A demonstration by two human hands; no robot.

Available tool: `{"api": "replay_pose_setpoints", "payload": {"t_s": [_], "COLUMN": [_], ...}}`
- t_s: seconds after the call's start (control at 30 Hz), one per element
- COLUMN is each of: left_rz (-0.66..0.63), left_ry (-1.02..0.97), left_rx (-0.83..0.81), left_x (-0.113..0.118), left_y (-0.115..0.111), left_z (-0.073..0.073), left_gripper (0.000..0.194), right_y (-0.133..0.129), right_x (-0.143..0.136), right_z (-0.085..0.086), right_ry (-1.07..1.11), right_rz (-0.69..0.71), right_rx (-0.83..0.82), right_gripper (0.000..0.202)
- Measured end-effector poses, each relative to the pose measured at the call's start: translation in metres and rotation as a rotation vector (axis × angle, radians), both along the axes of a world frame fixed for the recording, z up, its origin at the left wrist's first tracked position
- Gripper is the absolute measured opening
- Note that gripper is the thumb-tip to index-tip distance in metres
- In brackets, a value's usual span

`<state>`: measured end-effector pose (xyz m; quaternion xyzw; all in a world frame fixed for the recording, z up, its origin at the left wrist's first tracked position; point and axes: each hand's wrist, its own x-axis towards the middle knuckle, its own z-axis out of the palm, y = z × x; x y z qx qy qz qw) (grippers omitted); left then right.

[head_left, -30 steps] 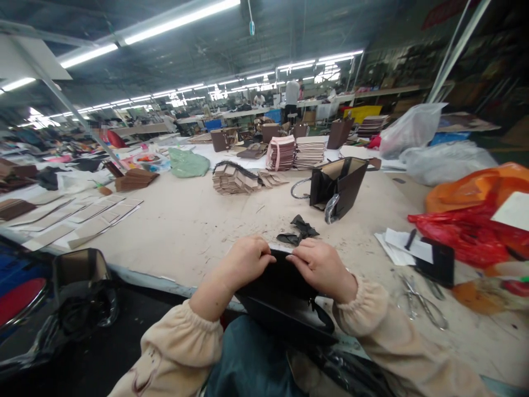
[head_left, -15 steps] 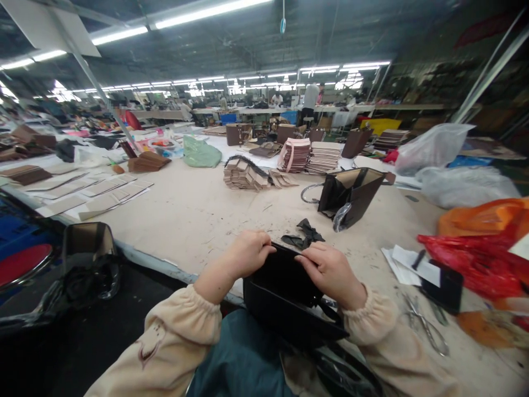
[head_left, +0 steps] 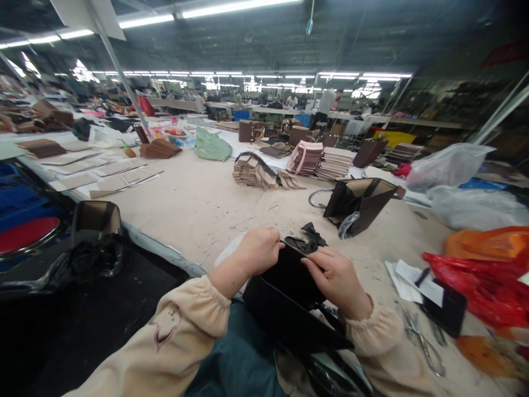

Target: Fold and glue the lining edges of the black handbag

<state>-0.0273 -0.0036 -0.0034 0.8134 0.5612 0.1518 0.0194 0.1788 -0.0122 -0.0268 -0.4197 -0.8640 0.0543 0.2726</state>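
Note:
A black handbag (head_left: 289, 317) rests at my lap against the table edge, its mouth open toward me and its inside dark. My left hand (head_left: 261, 251) pinches the far top rim near its left end. Farther right on the same rim, my right hand (head_left: 336, 278) grips with the thumb on the near side and the fingers over the far side. Just beyond the rim lie crumpled black scraps (head_left: 312, 236). Another dark bag (head_left: 359, 207) stands open on the table, with a looped handle and clear wrapping. My lower fingers are partly hidden.
Scissors (head_left: 427, 344) lie at the right, near a black phone-like slab (head_left: 448, 309) and red plastic bag (head_left: 475, 281). Stacked tan pieces (head_left: 252, 171) and a green bag (head_left: 211, 144) sit farther back. An open bag (head_left: 97, 218) stands left, near a red stool (head_left: 27, 234).
The view has tilted and shifted, so the surroundings appear further right. Both hands stay on the handbag's rim with nearly the same grip.

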Motion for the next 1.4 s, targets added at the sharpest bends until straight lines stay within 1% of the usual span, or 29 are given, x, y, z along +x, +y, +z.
{"api": "replay_pose_setpoints", "payload": {"t_s": [0.1, 0.23, 0.37, 0.47, 0.53, 0.6, 0.7, 0.87, 1.0, 1.13, 1.2, 1.27, 1.33, 1.4], "left_rz": [0.028, 0.033, 0.036, 0.038, 0.038, 0.035, 0.037, 0.016, -0.060, -0.120, -0.163, -0.238, -0.279, -0.268], "left_ry": [-0.004, -0.004, 0.005, -0.002, -0.015, -0.032, -0.061, -0.125, -0.182, -0.187, -0.200, -0.230, -0.267, -0.301], "left_rx": [-0.018, -0.008, -0.004, 0.013, 0.022, 0.023, 0.034, 0.020, -0.014, -0.037, -0.043, -0.052, -0.071, -0.106], "left_x": [0.001, 0.002, 0.004, 0.004, 0.004, 0.002, -0.001, -0.009, -0.016, -0.022, -0.025, -0.027, -0.028, -0.025], "left_y": [-0.001, -0.003, -0.004, -0.004, -0.005, -0.006, -0.008, -0.010, -0.015, -0.021, -0.023, -0.023, -0.024, -0.025], "left_z": [0.001, 0.002, 0.002, 0.001, 0.000, 0.000, -0.002, -0.004, -0.005, -0.001, 0.003, 0.006, 0.007, 0.007], "left_gripper": [0.024, 0.025, 0.025, 0.025, 0.024, 0.023, 0.021, 0.020, 0.019, 0.017, 0.018, 0.018, 0.025, 0.038], "right_y": [-0.001, -0.004, -0.005, -0.004, -0.002, -0.001, 0.002, 0.005, 0.005, 0.004, 0.004, 0.003, 0.002, -0.003], "right_x": [-0.001, 0.001, 0.006, 0.001, -0.008, -0.019, -0.033, -0.037, -0.034, -0.029, -0.022, -0.010, 0.005, 0.018], "right_z": [-0.001, 0.001, 0.012, 0.022, 0.025, 0.024, 0.019, 0.007, 0.001, -0.001, -0.001, -0.001, 0.000, 0.001], "right_ry": [-0.010, -0.029, -0.094, -0.159, -0.214, -0.260, -0.280, -0.222, -0.172, -0.143, -0.149, -0.170, -0.193, -0.218], "right_rz": [-0.010, -0.045, -0.028, -0.055, -0.072, -0.093, -0.128, -0.098, -0.047, -0.030, -0.028, -0.037, -0.058, -0.069], "right_rx": [0.015, 0.014, -0.038, -0.008, 0.022, 0.033, 0.037, 0.103, 0.158, 0.196, 0.221, 0.243, 0.253, 0.239], "right_gripper": [0.032, 0.031, 0.029, 0.031, 0.026, 0.022, 0.026, 0.026, 0.024, 0.024, 0.024, 0.025, 0.026, 0.027]}}
